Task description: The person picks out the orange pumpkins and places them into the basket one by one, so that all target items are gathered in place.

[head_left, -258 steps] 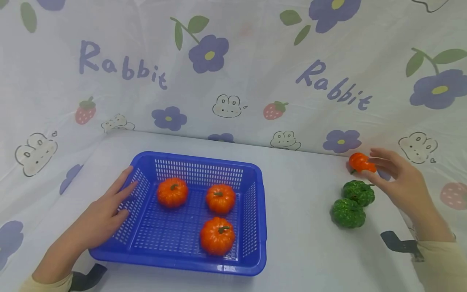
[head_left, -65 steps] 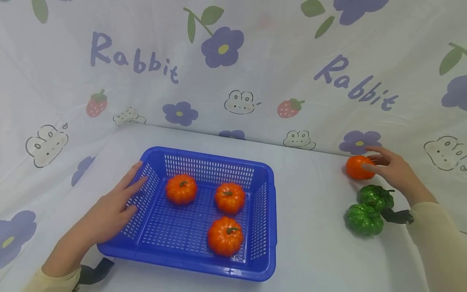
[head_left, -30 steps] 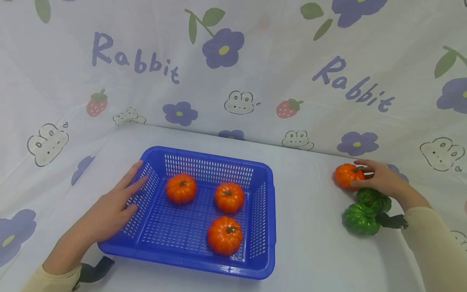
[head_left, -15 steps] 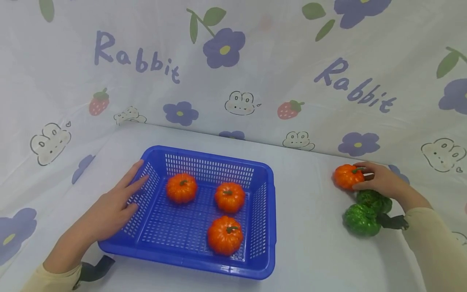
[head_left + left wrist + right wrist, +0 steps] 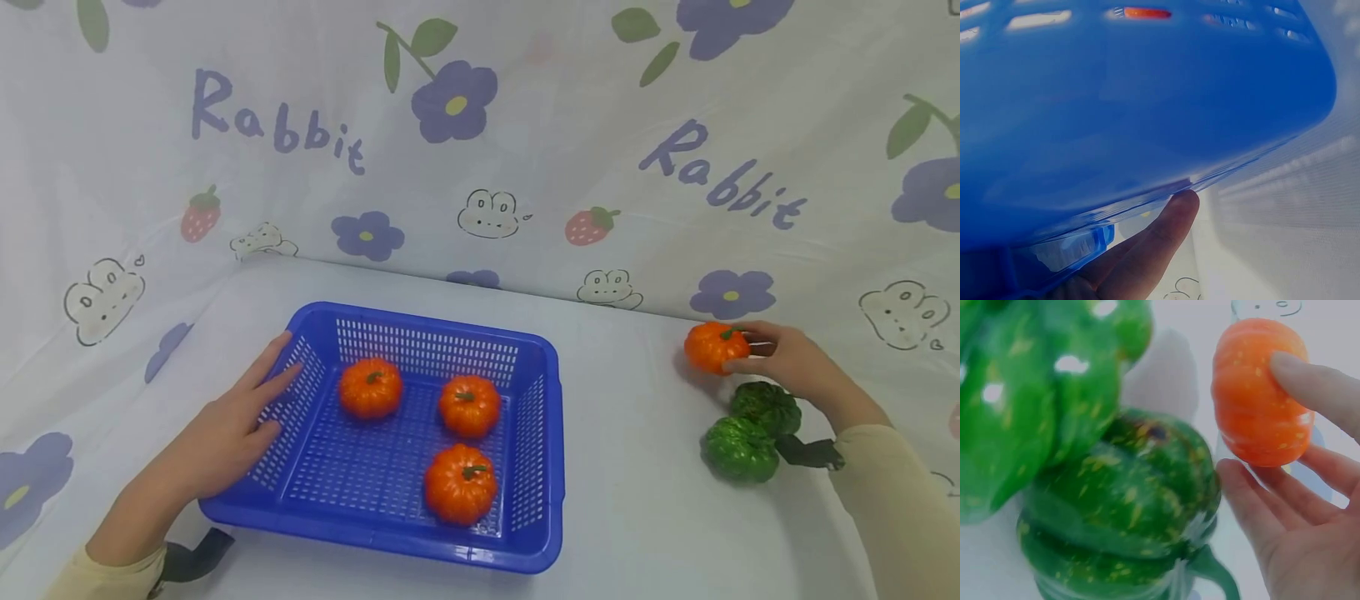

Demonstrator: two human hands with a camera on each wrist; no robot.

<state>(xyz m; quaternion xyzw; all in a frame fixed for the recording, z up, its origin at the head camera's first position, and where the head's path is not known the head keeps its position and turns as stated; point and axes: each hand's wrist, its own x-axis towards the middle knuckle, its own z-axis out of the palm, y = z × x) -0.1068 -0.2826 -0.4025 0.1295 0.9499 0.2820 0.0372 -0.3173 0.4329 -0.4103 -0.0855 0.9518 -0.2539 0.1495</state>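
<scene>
In the head view, my right hand (image 5: 795, 362) holds a small orange pumpkin (image 5: 716, 348) at the far right, with its green stem up. Thumb and fingers are on either side of that pumpkin (image 5: 1260, 394) in the right wrist view. Two green pumpkins, one nearer (image 5: 741, 450) and one darker behind it (image 5: 765, 408), sit together just below this hand. My left hand (image 5: 221, 433) rests on the left rim of a blue plastic basket (image 5: 375, 540), fingers extended across the edge. A fingertip (image 5: 1182, 203) touches the rim from outside in the left wrist view.
Inside the basket lie three orange pumpkins: one at back left (image 5: 371, 389), one at back right (image 5: 469, 407) and one at front right (image 5: 461, 485). White cloth covers the table (image 5: 630, 467). Behind rises a printed curtain (image 5: 525, 150) with rabbits and flowers.
Earlier the held pumpkin lay on its side by the curtain; my right hand has turned it stem up. Since half a second ago it has shifted slightly back, away from the green pumpkins.
</scene>
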